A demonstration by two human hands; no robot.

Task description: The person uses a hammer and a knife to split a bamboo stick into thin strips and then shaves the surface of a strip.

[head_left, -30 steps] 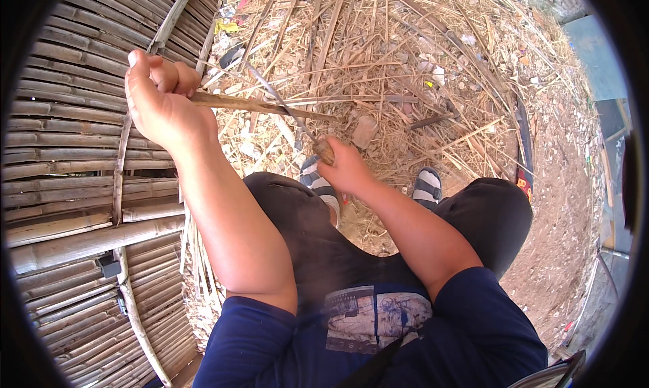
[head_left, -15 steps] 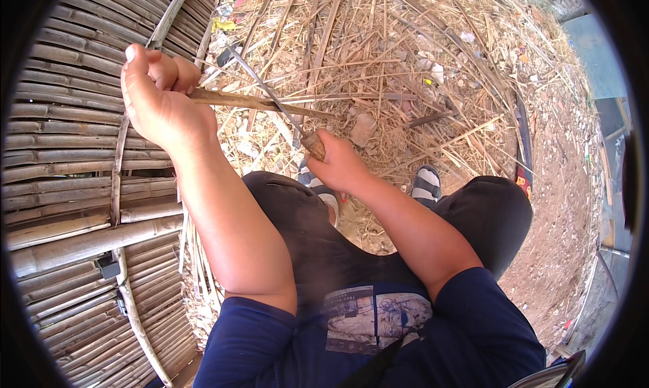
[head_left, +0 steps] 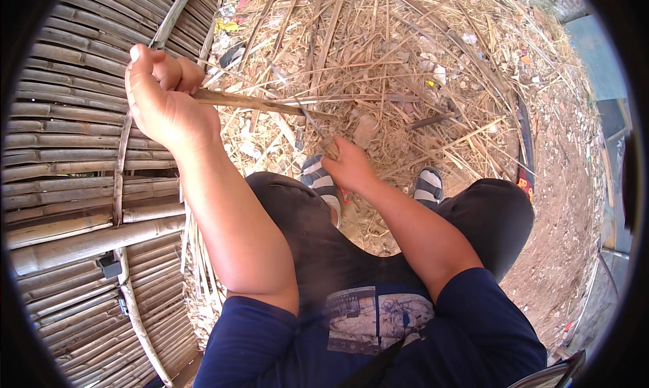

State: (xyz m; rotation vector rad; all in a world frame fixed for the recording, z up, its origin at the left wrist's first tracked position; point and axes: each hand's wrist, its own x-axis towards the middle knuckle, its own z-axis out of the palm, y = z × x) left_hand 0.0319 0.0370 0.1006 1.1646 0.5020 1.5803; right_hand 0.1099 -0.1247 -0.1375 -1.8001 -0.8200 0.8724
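My left hand (head_left: 172, 107), raised at the left beside the bamboo wall, is closed round one end of a brown bamboo strip (head_left: 247, 102). From there the strip runs out to the right above the littered ground. Lower and to the right, my right hand (head_left: 349, 166) grips a knife by its wooden handle. The thin blade of the knife (head_left: 312, 123) points up and left, crossing the strip near its far end. Motion blurs the blade, so whether its edge touches the strip is unclear.
A wall of split bamboo (head_left: 67, 141) fills the left side. Straw, loose bamboo strips (head_left: 331, 26) and stones cover the ground. My sandalled feet (head_left: 427, 185) stand below my hands. A dark strip (head_left: 524, 141) lies at the right, with bluish panels (head_left: 595, 56) beyond.
My right hand and the knife have moved a little right and down, and the blade now crosses the strip nearer its far end. My left hand and the strip have barely shifted.
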